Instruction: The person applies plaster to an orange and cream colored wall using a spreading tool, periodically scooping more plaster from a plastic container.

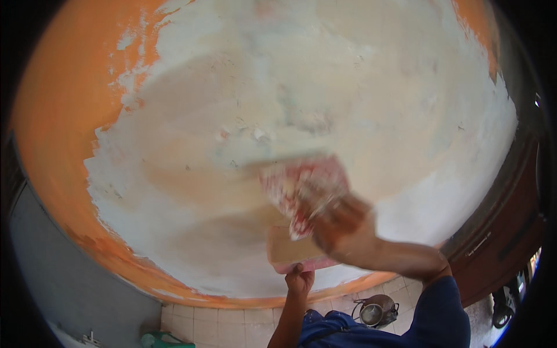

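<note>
The person's right hand (345, 229), blurred, grips a red, white-smeared scraper (279, 178) in front of the patchy white-and-orange wall (191, 116); whether it touches is unclear. Below, the left hand (299, 281) grasps a pinkish tray (308, 265) by its lower edge.

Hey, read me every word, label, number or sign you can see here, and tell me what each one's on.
No text can be read.
Pale marks on the dark reddish-brown panel at right: possibly lettering, too small and blurred to read.
Red, white-smeared tool in the right hand: motion-blurred, no lettering visible.
Pink tray in the left hand: none visible.
</note>
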Motion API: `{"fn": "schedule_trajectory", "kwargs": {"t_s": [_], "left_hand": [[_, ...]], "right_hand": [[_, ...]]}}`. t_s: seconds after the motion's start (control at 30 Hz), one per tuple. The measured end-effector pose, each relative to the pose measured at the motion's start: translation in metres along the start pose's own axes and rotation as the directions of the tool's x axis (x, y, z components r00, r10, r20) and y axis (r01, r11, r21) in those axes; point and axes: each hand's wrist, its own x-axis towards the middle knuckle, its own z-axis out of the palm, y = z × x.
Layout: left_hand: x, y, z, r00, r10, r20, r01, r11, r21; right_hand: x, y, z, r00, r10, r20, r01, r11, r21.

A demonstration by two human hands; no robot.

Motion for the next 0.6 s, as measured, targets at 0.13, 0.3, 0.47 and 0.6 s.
{"fn": "schedule_trajectory", "kwargs": {"t_s": [0.13, 0.3, 0.47, 0.6], "left_hand": [[0.002, 0.001, -0.001, 1.000, 0.010, 0.029, -0.010, 1.000, 0.023], [-0.002, 0.004, 0.001, 1.000, 0.006, 0.003, -0.006, 0.998, 0.059], [0.000, 0.004, -0.042, 1.000, -0.021, -0.001, 0.021, 0.997, 0.071], [0.002, 0.000, -0.003, 1.000, 0.014, 0.020, -0.016, 0.998, 0.067]], "right_hand": [[0.060, 0.061, -0.005, 0.895, -0.003, -0.446, -0.096, 0.975, -0.199], [0.019, 0.048, 0.061, 0.996, 0.021, -0.085, -0.056, 0.901, -0.431], [-0.049, 0.001, 0.064, 0.978, 0.078, 0.192, -0.034, 0.974, -0.222], [-0.035, 0.007, 0.014, 1.000, -0.015, 0.014, 0.016, 0.998, -0.068]]}}
